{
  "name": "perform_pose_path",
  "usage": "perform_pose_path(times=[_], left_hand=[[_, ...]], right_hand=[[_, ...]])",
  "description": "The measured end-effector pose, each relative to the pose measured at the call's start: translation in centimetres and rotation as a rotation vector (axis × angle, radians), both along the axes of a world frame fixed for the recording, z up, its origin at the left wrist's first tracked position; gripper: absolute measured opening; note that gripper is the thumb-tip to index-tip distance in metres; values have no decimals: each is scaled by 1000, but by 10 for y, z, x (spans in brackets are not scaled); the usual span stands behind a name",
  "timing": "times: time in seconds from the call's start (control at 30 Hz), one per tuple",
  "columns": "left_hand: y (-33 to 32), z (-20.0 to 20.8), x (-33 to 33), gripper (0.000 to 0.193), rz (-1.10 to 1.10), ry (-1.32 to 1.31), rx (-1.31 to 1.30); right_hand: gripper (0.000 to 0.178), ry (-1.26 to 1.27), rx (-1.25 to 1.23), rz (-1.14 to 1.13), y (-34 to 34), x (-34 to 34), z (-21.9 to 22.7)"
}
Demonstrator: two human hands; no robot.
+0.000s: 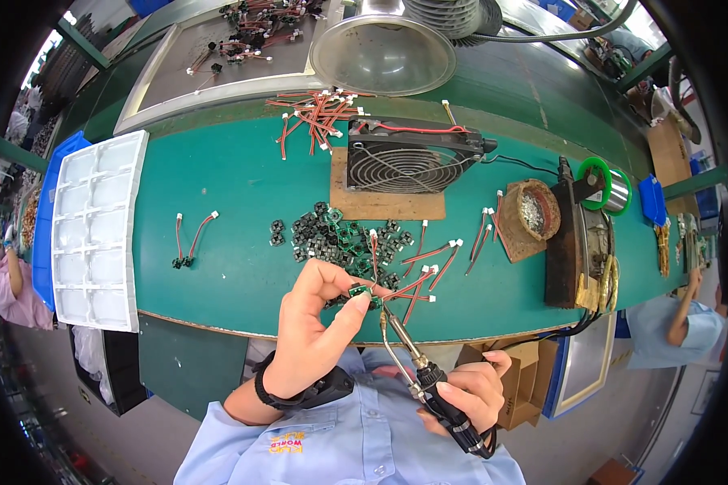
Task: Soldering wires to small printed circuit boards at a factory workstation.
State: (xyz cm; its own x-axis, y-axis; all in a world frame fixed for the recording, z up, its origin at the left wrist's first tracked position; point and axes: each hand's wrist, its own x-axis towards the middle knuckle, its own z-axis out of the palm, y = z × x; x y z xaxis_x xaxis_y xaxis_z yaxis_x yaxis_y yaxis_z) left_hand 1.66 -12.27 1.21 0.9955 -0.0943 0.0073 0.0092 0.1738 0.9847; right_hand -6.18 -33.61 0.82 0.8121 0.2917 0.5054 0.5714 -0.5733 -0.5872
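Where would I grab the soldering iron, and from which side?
Probably by the thick black handle, from the right, as the right hand does. The iron slants up and left, so its thin metal shaft, possibly hot, points away from that side.

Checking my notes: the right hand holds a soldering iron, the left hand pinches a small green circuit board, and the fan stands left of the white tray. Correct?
Not quite: in the head view the fan stands right of the white tray, not left. The rest holds: the right hand holds a soldering iron and the left hand pinches a small green circuit board.
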Motion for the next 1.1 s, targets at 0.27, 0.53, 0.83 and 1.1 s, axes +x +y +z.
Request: perform_pose_path(times=[0.27, 0.53, 0.83, 1.1], left_hand=[[9, 5, 4, 10, -39, 103, -181], [16, 15, 1, 11, -91, 253, -360], [29, 21, -11, 13, -23, 160, -292], [119, -28, -3, 14, 565, -17, 171]], right_hand=[[42, -73, 93, -29, -14, 3, 0], [35, 2, 147, -711, -32, 52, -40], [29, 214, 485, -546, -4, 40, -52], [32, -9, 33, -346, 39, 46, -42]])
